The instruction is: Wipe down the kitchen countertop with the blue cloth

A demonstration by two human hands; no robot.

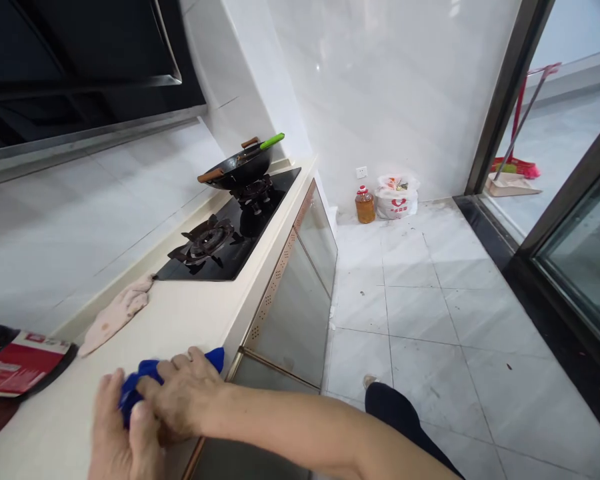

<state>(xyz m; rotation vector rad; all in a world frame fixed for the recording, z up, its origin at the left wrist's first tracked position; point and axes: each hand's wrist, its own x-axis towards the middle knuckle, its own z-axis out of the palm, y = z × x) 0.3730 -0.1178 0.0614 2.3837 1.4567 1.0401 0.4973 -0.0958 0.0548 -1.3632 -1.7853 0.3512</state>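
A blue cloth point(147, 373) lies bunched at the front edge of the cream countertop point(190, 313). My right hand point(185, 397) lies on top of it with fingers curled over the cloth. At the bottom edge of the view, my left hand point(117, 437) grips the cloth's near end, thumb and fingers closed around it. Both hands touch each other over the cloth.
A pale pink rag point(117, 313) lies beside a black gas hob point(230, 230) carrying a wok point(243, 163). A red-labelled pan point(23, 363) sits at left. Glass cabinet doors point(300, 293) run below. An oil bottle point(365, 205) and bag point(396, 197) stand on the tiled floor.
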